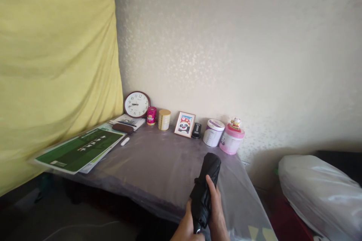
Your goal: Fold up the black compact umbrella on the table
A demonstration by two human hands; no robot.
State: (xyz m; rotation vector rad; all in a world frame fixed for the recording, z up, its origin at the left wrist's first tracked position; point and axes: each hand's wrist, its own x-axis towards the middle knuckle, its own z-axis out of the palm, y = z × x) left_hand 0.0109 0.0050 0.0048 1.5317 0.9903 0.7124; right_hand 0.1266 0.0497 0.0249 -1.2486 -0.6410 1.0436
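A folded black umbrella is held in both hands over the near right part of the table, its top end tilted up and away from me. My left hand is closed round its lower end by the handle, seen at the bottom of the view. Along the umbrella's right side lies my right hand, thumb or finger pressed against the folded cloth; its other fingers are hidden behind. Beyond the umbrella's tip stand a white and purple tub and a pink-lidded tub with a small figurine on top.
Against the wall on the table stand a clock, a pink can, a yellow tin, a panda picture frame and a black object. A green board lies left; a plastic-wrapped bundle sits right.
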